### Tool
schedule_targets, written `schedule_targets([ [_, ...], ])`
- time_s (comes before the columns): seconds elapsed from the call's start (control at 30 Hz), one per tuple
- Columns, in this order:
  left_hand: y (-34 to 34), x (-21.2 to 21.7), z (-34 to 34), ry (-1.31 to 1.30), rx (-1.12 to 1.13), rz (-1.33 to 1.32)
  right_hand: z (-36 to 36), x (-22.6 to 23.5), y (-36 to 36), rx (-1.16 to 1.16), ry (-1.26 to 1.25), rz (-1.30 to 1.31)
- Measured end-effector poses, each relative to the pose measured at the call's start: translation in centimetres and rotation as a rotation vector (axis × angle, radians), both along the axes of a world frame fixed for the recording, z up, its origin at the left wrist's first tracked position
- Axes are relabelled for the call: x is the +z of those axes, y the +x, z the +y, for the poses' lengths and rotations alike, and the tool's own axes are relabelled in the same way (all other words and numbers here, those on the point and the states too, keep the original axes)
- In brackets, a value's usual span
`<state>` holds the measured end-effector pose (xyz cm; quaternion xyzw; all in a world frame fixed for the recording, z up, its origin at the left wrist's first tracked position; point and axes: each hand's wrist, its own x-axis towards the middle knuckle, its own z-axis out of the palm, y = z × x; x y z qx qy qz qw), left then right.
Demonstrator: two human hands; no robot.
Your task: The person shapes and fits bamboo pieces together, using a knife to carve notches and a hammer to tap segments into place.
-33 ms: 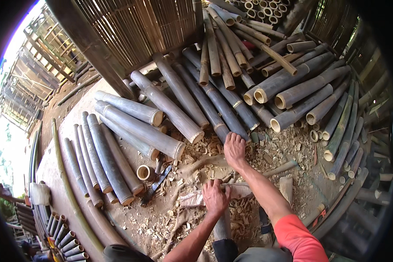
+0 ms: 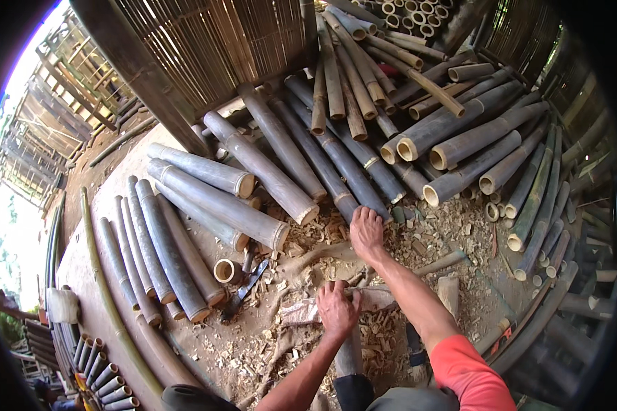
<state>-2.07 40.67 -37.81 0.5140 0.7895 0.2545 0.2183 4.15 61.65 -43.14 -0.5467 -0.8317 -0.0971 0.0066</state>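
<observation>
My right hand (image 2: pixel 367 234) reaches forward, its fingers curled over the near end of a dark bamboo tube (image 2: pixel 344 159) lying in the pile. Closer to me, my left hand (image 2: pixel 338 312) is closed on top of an upright pale post (image 2: pixel 349 353); whatever lies under its fingers is hidden. Beside that hand stretches a pale, worn strip (image 2: pixel 300 309) across the shavings. A large knife (image 2: pixel 252 282) rests on the ground to the left, near a short bamboo ring (image 2: pixel 227 270).
Thick grey bamboo tubes (image 2: pixel 216 198) lie at the left. More tubes (image 2: pixel 469 130) are heaped at the back right. Wood shavings (image 2: pixel 253 356) cover the ground around my legs. A wooden post (image 2: pixel 140 75) and a woven bamboo wall (image 2: pixel 223 48) stand behind.
</observation>
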Motion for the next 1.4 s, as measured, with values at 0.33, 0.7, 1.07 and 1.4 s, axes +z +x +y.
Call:
schedule_targets([
  [0.33, -1.2, -0.3, -0.5, -0.008, 0.061, 0.035, 0.8, 4.5, -0.7, -0.035, -1.634, 1.785],
  [0.7, -1.5, -0.6, -0.8, 0.003, 0.070, 0.036, 3.3, 8.0, -0.2, -0.171, -0.600, 0.567],
  [1.07, -1.1, -0.1, -0.4, -0.024, 0.058, 0.018, 3.5, 1.8, 3.1, -0.327, -0.762, 0.777],
  [1.4, -0.3, -0.2, 0.1, -0.031, 0.032, -0.026, 9.6, -2.1, 10.6, -0.464, -0.361, 0.659],
])
